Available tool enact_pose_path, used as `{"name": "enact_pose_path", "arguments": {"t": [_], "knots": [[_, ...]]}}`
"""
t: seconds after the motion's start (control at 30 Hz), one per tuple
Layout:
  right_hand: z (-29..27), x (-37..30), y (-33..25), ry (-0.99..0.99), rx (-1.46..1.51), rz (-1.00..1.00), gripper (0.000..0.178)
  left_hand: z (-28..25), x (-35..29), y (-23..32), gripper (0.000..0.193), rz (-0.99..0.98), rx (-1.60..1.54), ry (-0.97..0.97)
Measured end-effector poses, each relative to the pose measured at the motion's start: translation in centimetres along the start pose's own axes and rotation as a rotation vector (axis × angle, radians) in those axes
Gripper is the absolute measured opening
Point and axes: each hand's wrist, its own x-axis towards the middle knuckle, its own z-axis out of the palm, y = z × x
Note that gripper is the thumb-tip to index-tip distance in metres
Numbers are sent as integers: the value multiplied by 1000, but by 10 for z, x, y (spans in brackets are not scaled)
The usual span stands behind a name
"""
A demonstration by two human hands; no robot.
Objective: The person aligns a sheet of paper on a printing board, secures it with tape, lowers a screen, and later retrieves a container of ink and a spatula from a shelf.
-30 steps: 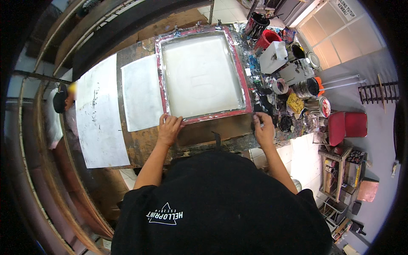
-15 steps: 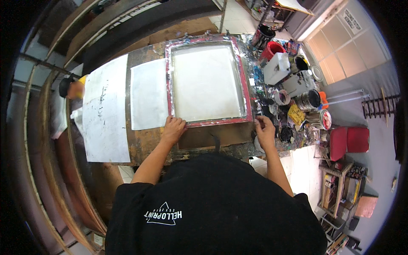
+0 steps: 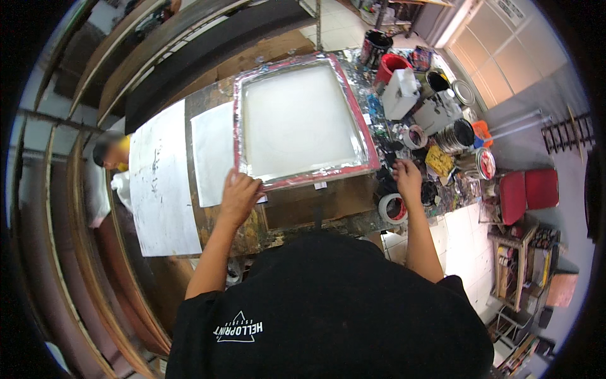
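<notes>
A red-edged screen-printing frame (image 3: 369, 144) with a pale mesh lies on the paint-stained worktable (image 3: 252, 226). My left hand (image 3: 240, 194) is closed on its near left corner, fingers over the edge. My right hand (image 3: 408, 179) is apart from the frame, just right of its near right corner. Its fingers are bent together over the cluttered table side; anything between them is too small to make out. A white roll of tape (image 3: 392, 209) lies below that hand. Small white tabs (image 3: 320, 186) show along the frame's near edge. A white sheet (image 3: 213, 151) lies left of the frame.
A larger marked white sheet (image 3: 165, 183) covers the table's left end. Paint cans (image 3: 456, 135), a red bucket (image 3: 391, 66), a white jug (image 3: 401, 95) and a yellow sponge (image 3: 440, 161) crowd the right side. Another person (image 3: 115, 151) is at far left, beside shelves (image 3: 82, 208).
My right hand has moved away from the frame's near right corner, to the right. My left hand stays at its corner. The tape roll and white tabs now show, and the view has shifted slightly.
</notes>
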Motion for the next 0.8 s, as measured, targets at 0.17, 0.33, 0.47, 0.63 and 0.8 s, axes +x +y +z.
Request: {"name": "enact_pose_path", "arguments": {"t": [0.17, 0.33, 0.47, 0.63, 0.8], "knots": [[62, 12, -28, -46, -137, -143, 33, -110, 50, -25, 33, -16, -64, 233], [137, 39, -51, -20, -489, -133, 53, -167, 129, -63, 32, -4, -11, 498], [170, 38, -67, -18, -681, -4, 62, -185, 165, -98, 39, -28, 214, 584], [177, 52, -67, -64, -654, 156, 55, -192, 189, -113, 44, -44, 257, 662], [179, 56, -68, -31, -622, 148, 42, -190, 190, -118, 43, 17, 229, 699]]}}
